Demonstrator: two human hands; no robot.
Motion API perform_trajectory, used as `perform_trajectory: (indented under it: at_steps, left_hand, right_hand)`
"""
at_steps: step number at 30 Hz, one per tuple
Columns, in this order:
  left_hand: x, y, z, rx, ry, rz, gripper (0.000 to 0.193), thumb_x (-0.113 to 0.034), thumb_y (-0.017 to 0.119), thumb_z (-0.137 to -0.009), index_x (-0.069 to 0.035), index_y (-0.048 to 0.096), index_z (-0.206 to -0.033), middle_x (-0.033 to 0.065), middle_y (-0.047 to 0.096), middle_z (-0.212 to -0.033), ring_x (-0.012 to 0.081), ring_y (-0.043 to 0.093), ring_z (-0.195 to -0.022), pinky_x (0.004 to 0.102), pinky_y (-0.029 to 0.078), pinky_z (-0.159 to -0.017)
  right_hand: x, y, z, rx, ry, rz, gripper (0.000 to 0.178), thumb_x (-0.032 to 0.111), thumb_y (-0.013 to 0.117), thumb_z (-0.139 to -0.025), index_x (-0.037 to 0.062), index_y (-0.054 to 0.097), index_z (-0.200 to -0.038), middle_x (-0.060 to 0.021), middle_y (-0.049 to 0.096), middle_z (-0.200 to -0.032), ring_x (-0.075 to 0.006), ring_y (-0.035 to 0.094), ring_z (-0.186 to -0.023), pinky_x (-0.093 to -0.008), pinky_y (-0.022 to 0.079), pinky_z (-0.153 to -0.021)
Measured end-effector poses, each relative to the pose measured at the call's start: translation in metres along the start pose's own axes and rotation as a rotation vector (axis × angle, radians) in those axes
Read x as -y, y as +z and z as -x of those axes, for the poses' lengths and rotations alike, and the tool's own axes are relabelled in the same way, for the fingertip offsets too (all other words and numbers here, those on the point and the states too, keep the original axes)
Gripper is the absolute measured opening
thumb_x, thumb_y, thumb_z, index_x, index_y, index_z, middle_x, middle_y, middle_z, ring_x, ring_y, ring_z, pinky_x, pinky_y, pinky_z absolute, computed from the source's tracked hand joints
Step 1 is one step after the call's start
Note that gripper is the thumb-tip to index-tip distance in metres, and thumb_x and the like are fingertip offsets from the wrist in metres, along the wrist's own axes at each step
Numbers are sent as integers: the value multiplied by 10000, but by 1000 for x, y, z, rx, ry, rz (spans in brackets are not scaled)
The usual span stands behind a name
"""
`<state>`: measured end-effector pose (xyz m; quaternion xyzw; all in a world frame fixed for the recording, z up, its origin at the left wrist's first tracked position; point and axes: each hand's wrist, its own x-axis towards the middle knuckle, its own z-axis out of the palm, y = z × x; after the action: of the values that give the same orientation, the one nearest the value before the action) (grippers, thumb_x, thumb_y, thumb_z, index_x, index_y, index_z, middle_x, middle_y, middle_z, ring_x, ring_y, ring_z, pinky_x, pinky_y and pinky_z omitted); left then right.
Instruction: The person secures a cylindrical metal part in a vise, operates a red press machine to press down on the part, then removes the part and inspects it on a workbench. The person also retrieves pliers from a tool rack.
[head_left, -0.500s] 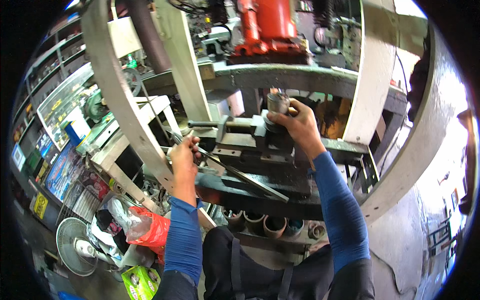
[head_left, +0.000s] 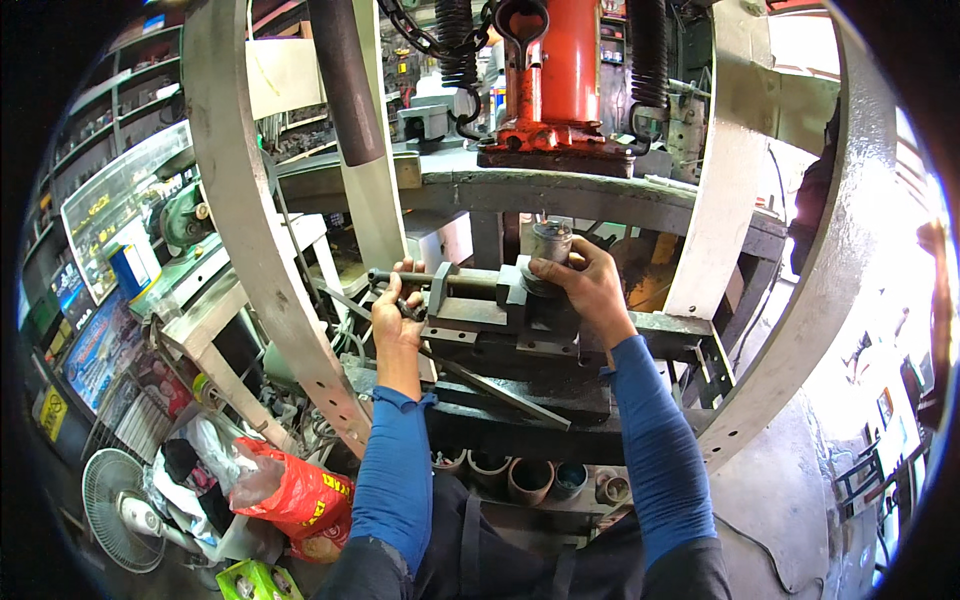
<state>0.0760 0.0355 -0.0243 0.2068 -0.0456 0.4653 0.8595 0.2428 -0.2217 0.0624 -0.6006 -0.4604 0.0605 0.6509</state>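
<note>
A steel vise (head_left: 470,312) sits on the dark press bed, its screw (head_left: 478,284) pointing left. My left hand (head_left: 397,318) is closed round the outer left end of that screw. A short metal cylinder (head_left: 552,243) stands upright at the jaw (head_left: 513,290) on the right. Against its right side my right hand (head_left: 592,288) is closed, thumb in front, the other fingers partly hidden behind. Whether the jaws touch the cylinder, I cannot tell. A thin metal bar (head_left: 505,393) slants across the front, below the vise.
Pale steel uprights (head_left: 270,220) frame the press. A red hydraulic jack (head_left: 568,75) hangs above, between coil springs (head_left: 650,60). Round pots (head_left: 530,480) stand below the bed. At lower left are a fan (head_left: 125,510) and a red plastic bag (head_left: 300,495).
My left hand has moved from beside the slanting bar up onto the screw's end. My right hand stays at the cylinder. The view has tilted up, showing more of the jack.
</note>
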Motion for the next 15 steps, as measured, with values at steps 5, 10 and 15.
perform_trajectory:
  at_steps: [5,10,15]
  left_hand:
    - [0,9,-12,-377,56,-277,302,-291,849,-883,-39,688,-920,54,656,-776,110,572,-598,191,411,-462]
    - [-6,22,-1,-360,39,-293,221,-223,760,-974,-51,632,-920,40,581,-763,151,579,-639,227,461,-511]
    - [-11,22,3,-180,-23,-196,105,-151,559,-1079,-48,570,-1090,70,631,-886,147,549,-724,207,471,-579]
  right_hand:
    - [2,0,0,7,8,31,546,318,894,-795,4,715,-1204,-142,761,-1102,-182,716,-976,-324,545,-920]
    - [5,-1,2,2,12,53,530,298,885,-809,1,708,-1210,-142,764,-1089,-178,720,-965,-312,548,-904]
    - [5,-3,0,28,3,39,521,297,888,-807,2,708,-1198,-129,765,-1072,-163,713,-939,-302,547,-889]
